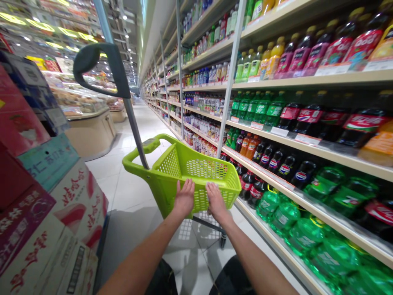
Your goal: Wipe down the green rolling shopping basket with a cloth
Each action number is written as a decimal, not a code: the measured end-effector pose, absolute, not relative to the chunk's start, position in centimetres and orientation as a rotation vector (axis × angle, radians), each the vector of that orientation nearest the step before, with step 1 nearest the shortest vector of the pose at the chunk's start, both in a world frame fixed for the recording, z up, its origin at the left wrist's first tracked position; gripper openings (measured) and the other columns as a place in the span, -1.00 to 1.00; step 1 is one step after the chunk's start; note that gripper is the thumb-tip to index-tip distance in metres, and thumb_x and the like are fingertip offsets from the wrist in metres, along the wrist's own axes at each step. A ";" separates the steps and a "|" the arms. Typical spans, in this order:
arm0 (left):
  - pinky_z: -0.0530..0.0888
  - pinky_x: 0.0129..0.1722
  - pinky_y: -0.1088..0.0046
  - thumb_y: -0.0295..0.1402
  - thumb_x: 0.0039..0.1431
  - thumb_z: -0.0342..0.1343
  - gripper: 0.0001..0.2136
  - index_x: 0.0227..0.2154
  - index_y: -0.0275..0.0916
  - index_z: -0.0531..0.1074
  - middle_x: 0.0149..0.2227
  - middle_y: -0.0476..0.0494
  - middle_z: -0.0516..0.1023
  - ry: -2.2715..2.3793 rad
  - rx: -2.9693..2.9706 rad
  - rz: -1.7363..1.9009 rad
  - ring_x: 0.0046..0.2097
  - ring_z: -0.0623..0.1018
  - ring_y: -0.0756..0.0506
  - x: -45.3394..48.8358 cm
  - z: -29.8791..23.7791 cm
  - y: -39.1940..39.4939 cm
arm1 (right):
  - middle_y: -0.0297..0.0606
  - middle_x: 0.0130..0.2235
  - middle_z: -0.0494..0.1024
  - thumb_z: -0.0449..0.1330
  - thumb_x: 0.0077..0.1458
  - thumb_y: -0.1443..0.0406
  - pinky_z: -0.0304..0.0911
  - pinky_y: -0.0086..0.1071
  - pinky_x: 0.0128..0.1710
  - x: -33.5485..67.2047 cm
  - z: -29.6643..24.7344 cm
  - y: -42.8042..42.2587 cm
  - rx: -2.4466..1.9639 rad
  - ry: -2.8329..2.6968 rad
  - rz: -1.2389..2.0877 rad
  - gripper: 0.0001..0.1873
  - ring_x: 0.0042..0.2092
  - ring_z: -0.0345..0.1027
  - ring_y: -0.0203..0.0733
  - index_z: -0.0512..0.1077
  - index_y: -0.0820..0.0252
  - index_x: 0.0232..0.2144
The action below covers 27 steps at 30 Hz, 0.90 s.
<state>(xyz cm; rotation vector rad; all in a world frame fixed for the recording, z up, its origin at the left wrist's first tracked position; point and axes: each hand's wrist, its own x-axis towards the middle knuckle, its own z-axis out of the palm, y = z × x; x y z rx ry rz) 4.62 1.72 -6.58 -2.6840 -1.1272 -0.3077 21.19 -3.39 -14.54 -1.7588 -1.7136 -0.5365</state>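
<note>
A lime-green shopping basket (164,190) on wheels stands just ahead of me in the aisle, with holes in its walls and no goods visible in it. Its long metal handle rises to a dark grey grip (121,71) at upper left. My left hand (184,198) lies at the basket's near side, fingers stretched out and pointing up. Beside it, my right hand (216,200) is at the same side with its fingers extended near the rim. Neither hand visibly holds anything; whether the palms press on the wall cannot be told.
Drink shelves (270,131) run along the right, with large green bottles (325,233) on the lowest level. Stacked cartons (70,205) stand close on the left. Farther back is a rounded display counter (90,133). The tiled floor (145,110) extends down the aisle.
</note>
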 end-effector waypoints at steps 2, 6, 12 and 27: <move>-0.12 0.17 0.00 -0.52 0.01 -0.22 -0.49 0.10 -0.34 0.13 0.19 -0.22 0.11 -1.104 -2.696 -0.302 0.22 0.08 -0.15 4.4 -6.5 1.8 | -0.04 0.09 0.27 -0.12 -0.09 0.58 0.01 -0.13 0.12 21.9 -14.5 -3.5 -1.796 -1.659 -0.533 -0.42 0.19 -0.05 -0.14 0.24 0.36 0.03; -0.11 0.17 -0.01 -0.47 -0.02 -0.17 -0.46 0.11 -0.37 0.11 0.21 -0.23 0.07 -1.110 -2.738 -0.286 0.23 0.05 -0.17 4.3 -6.5 1.8 | -0.01 0.07 0.29 -0.17 -0.08 0.58 0.04 -0.06 0.08 24.8 -14.9 -4.3 -1.936 -1.406 -0.571 -0.41 0.18 -0.02 -0.09 0.24 0.35 0.03; -0.13 0.17 -0.02 -0.40 -0.03 -0.15 -0.44 0.11 -0.42 0.09 0.21 -0.26 0.05 -1.108 -2.780 -0.327 0.23 0.03 -0.17 5.0 -6.3 1.5 | -0.04 0.09 0.28 -0.13 -0.11 0.59 -0.02 -0.10 0.13 21.4 -14.9 -2.2 -1.800 -1.596 -0.538 -0.40 0.19 -0.04 -0.14 0.24 0.34 0.03; -0.13 0.17 -0.03 -0.44 -0.07 -0.14 -0.41 0.11 -0.44 0.09 0.21 -0.28 0.05 -1.128 -2.705 -0.288 0.24 0.00 -0.21 2.5 -5.0 2.6 | -0.04 0.08 0.29 -0.06 -0.19 0.58 -0.01 -0.17 0.14 18.8 -12.8 -1.2 -1.773 -1.706 -0.444 -0.38 0.16 0.04 -0.10 0.28 0.37 0.00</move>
